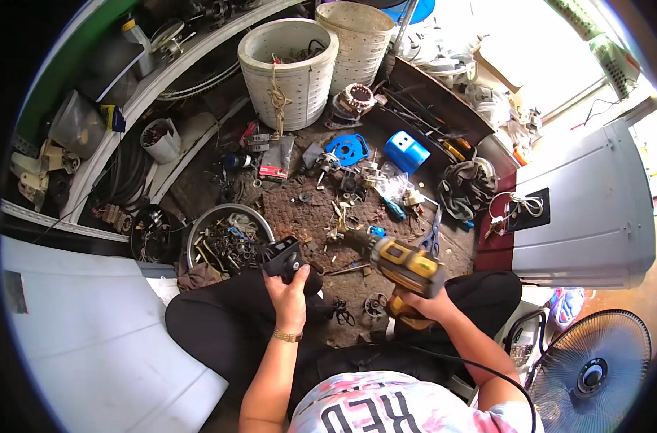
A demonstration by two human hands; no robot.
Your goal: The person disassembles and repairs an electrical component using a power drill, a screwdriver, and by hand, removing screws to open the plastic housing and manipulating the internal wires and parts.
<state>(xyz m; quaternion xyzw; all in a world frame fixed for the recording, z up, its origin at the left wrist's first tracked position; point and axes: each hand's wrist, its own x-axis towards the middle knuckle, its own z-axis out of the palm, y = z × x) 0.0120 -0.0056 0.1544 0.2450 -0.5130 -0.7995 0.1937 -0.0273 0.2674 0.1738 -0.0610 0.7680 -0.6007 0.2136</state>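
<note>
My left hand [291, 290] is closed around a black boxy part [282, 258] with a round screw or hole on its side, held above my left leg. In my right hand [428, 304] is a yellow and black cordless drill [408, 264], gripped by its handle. The drill's nose points left toward the middle of the floor, apart from the black part. Close to my left hand stands a round metal basin [193, 242] full of screws and small hardware. Blue-handled scissors [433, 234] lie just beyond the drill.
A blue perforated cylinder [408, 151], a blue round cover [348, 149] and a copper-wound motor stator [357, 99] sit ahead among scattered parts. White buckets [288, 79] stand behind. Shelving [137, 108] runs along the left; a fan [592, 375] and grey bin [581, 202] are right.
</note>
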